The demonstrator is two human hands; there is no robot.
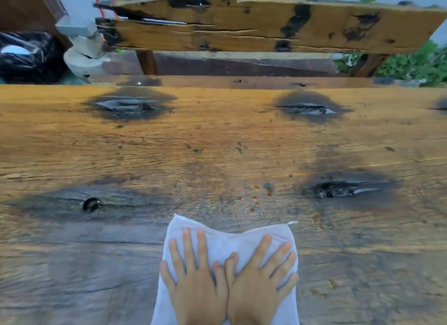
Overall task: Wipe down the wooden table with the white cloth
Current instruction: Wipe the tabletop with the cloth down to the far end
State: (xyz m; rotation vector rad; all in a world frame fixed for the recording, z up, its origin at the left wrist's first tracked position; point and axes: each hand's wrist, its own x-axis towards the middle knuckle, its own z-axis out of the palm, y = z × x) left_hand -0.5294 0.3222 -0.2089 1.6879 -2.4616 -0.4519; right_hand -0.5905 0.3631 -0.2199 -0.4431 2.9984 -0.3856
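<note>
Cloth (227,242), white and spread flat, lay at the near edge of the surface (217,140), about midway along it, its far corners pointing away from the person. Both hands pressed down on it side by side, thumbs touching in the middle. The left hand (193,283) had its fingers straight and slightly spread, flat on the left half of the cloth. The right hand (261,283) lay the same way on the right half, fingers fanned toward the far right corner of the cloth. Neither hand gripped or pinched the fabric; the palms and fingers simply rested on top.

The surface was rough orange-brown wood with dark charred knots (309,108) toward its far edge and near its right side. Beyond the far edge stood a bench (266,27) of similar scorched wood. A black bag (26,56) and grey stones (82,46) sat past the far left corner, and green plants (416,63) past the far right corner.
</note>
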